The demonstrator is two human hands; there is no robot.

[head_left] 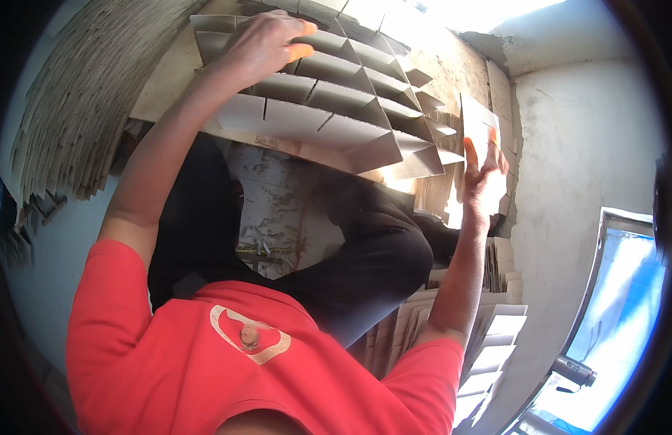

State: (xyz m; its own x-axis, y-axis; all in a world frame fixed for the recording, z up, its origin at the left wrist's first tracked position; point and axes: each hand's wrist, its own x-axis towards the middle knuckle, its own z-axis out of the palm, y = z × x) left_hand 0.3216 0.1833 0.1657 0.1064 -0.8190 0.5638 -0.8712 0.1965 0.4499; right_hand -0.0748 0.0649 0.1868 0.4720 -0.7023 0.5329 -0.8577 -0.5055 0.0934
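Note:
A cardboard partition grid (336, 101) made of interlocked slotted strips lies in front of me above my knees. My left hand (267, 45) rests on its upper left part, fingers curled over the strip edges. My right hand (483, 174) is raised at the right, gripping a single flat cardboard strip (481, 119) that stands upright next to the grid's right end. My black trousers and red shirt fill the lower middle of the view.
A large fanned stack of cardboard strips (75, 101) lies at the left. More stacked strips (488, 341) sit by my right side. A rough white wall (590, 138) rises at the right, with a metal-framed opening (611, 319) lower right. Debris lies on the floor (274, 217).

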